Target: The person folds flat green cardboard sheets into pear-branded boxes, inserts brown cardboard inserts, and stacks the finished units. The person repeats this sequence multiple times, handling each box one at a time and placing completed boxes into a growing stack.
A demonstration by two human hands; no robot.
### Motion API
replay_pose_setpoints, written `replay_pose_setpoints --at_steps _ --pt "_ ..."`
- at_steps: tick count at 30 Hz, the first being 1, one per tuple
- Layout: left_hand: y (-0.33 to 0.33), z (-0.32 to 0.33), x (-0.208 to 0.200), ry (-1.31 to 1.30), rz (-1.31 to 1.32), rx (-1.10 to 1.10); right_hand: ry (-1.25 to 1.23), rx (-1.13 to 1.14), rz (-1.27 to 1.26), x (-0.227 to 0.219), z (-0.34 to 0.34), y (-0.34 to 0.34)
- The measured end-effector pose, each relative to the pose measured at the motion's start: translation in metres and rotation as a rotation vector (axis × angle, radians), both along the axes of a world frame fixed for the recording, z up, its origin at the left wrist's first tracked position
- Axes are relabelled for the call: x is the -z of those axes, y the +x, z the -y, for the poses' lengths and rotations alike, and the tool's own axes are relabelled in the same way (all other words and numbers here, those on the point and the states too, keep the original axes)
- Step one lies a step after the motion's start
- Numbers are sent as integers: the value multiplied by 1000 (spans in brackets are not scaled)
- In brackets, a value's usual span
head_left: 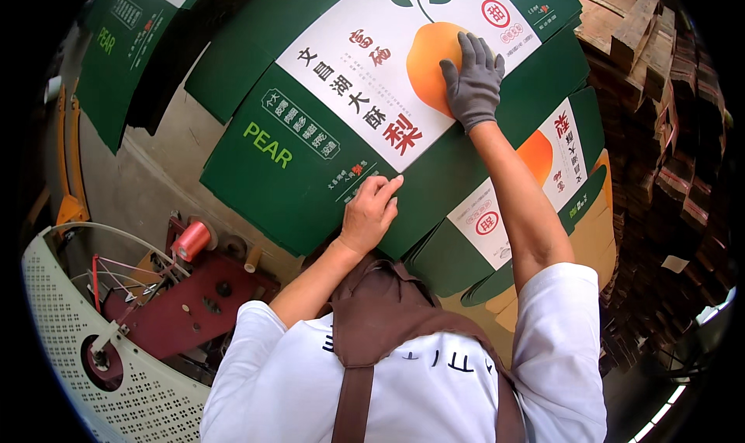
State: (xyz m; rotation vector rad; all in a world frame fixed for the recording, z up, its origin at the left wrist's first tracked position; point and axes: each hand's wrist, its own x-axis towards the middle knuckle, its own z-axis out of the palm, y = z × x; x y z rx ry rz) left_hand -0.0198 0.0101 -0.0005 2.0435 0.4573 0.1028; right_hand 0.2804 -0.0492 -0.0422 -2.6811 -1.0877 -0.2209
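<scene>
A flattened green pear carton [240, 171] with a white panel and a printed yellow pear lies before me, turned at a slant. My right hand [473, 86], in a grey glove, lies flat on the printed pear with its fingers stretched. Bare, my left hand [371, 212] rests at the carton's near side, just below the white panel's corner. Its fingers are bent in together, and whatever they may pinch is hidden. Under my right forearm more flattened cartons [485, 224] of the same print show, stacked and overlapping.
Another green carton [116, 62] stands at the upper left. A maroon machine [182, 311] with a red twine spool [194, 239] and a perforated pale guard [116, 389] is at the lower left. Stacked brown cardboard [667, 156] lines the right, near a wooden pallet [632, 24].
</scene>
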Motion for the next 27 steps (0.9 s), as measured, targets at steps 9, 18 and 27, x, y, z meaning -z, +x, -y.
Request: replay_pose_setpoints --at_steps 9,18,27 --pt "3 -23 0 57 -25 -21 76 -147 -133 -2 -31 -143" --pt "-30 -321 -82 1061 -164 -290 -16 -147 -123 -27 -26 -164" --pt "-53 -444 -68 952 -392 -61 -144 -120 -170 -30 -23 -164"
